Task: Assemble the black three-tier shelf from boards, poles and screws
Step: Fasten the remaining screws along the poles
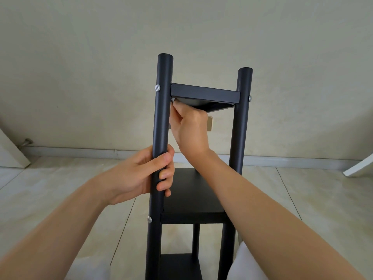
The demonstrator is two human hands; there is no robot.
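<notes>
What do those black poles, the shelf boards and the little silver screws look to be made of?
Poles: likely painted metal tube, smooth with a soft sheen. Boards: probably laminated wood composite, flat matte black, sharp square edges. Screws: bright bare metal, shiny silver heads.

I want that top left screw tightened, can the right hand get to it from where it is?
Probably not directly: the right hand is under the top board, and the left pole stands between it and the screw.

Right hand [189, 126] fingertips hidden under top board [204, 93]; shelf base below the frame edge.
</notes>
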